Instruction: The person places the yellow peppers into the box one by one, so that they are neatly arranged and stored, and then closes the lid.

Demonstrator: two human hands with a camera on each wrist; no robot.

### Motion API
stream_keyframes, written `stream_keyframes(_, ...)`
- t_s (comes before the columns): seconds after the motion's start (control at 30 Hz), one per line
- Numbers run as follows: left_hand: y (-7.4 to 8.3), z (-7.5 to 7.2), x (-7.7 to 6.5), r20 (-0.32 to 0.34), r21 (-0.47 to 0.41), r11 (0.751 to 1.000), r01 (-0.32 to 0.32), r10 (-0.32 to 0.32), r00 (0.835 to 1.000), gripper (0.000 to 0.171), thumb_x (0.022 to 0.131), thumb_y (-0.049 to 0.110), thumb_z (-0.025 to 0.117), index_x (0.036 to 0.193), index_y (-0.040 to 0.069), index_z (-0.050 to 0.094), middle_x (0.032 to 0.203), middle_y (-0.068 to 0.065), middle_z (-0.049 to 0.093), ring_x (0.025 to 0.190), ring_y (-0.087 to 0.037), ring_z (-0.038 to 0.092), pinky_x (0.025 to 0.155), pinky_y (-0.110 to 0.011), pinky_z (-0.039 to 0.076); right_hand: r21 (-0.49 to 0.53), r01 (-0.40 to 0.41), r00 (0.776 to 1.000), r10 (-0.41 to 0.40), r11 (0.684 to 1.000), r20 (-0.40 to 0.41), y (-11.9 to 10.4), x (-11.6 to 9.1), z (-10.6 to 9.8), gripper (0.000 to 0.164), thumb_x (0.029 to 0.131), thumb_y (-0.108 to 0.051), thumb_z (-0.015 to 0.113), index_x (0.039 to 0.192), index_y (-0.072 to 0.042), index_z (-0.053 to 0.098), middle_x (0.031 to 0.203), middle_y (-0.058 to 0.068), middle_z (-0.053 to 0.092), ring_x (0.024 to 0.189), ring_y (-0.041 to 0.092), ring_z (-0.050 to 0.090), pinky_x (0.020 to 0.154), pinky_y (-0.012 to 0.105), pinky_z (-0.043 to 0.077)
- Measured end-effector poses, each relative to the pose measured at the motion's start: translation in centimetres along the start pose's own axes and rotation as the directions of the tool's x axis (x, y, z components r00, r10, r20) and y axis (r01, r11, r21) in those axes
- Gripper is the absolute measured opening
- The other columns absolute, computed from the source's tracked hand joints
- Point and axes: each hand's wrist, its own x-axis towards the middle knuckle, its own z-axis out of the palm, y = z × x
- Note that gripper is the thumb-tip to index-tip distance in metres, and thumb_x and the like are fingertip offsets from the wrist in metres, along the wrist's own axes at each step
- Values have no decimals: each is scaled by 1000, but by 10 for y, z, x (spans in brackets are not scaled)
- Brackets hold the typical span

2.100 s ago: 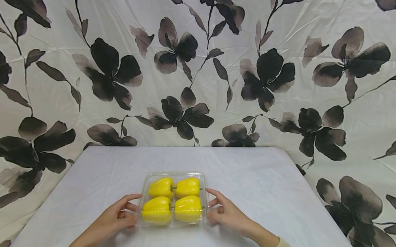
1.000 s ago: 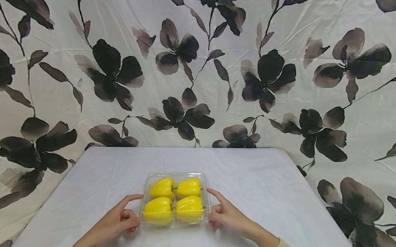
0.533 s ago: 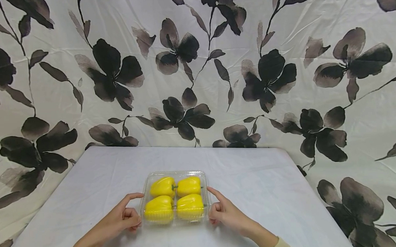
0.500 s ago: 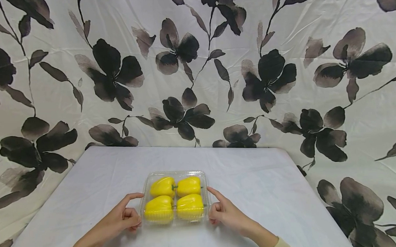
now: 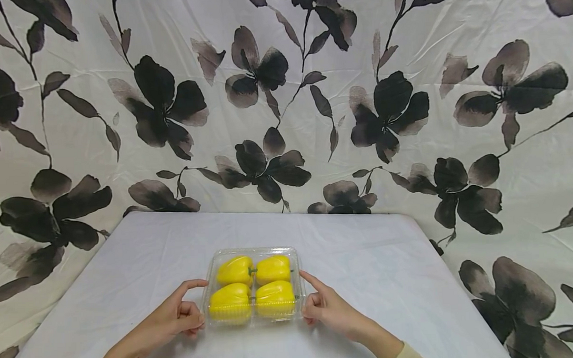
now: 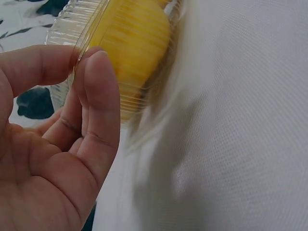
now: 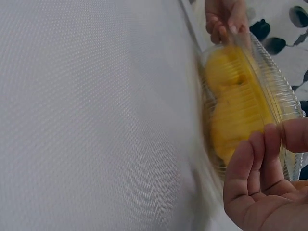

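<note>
The left hand (image 5: 177,317) pinches the left edge of the clear ribbed plastic clamshell box (image 5: 251,254), index finger laid along its side. The box holds four yellow bell peppers (image 5: 252,293) and sits on the white cloth-covered table (image 5: 374,260). The right hand (image 5: 326,308) pinches its right edge likewise.

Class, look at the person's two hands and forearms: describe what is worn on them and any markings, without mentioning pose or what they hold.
The left hand and its forearm are bare, with no sleeve showing. The right hand is bare too, but a pale yellowish sleeve cuff shows at that forearm. No rings, watch, gloves or markings show in any view.
</note>
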Motion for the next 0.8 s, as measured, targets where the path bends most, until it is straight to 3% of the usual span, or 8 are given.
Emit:
stream_keyframes(0.37, -1, 0, 1, -37, 35, 999, 16, -15, 999, 83, 103, 16, 70, 165, 7, 15, 92, -11, 70, 86, -25, 66, 76, -35, 64, -18, -3, 1000, 3, 1000, -7, 0, 1, -1, 87, 98, -5, 67, 170, -9, 17, 82, 2, 66, 78, 17, 65, 75, 26, 60)
stream_keyframes(0.57, -2, -2, 3, -8, 19, 1000, 3, -3, 1000, 88, 104, 13, 69, 168, 10, 8, 92, -12, 70, 86, -25, 66, 78, -34, 64, -59, -5, 1000, 4, 998, -18, 0, 1, -3, 86, 98, -7, 69, 170, -9, 20, 82, 2, 67, 75, 17, 63, 73, 26, 58)
stream_keyframes(0.8, 1, -3, 2, 2, 56, 998, -9, 9, 1000, 88, 104, 16, 70, 169, 10, 11, 93, -13, 70, 85, -24, 67, 77, -33, 63, -88, 0, 1000, -1, 996, -12, 1, 3, -6, 86, 98, -8, 70, 169, -9, 22, 85, 2, 69, 77, 18, 65, 75, 28, 59)
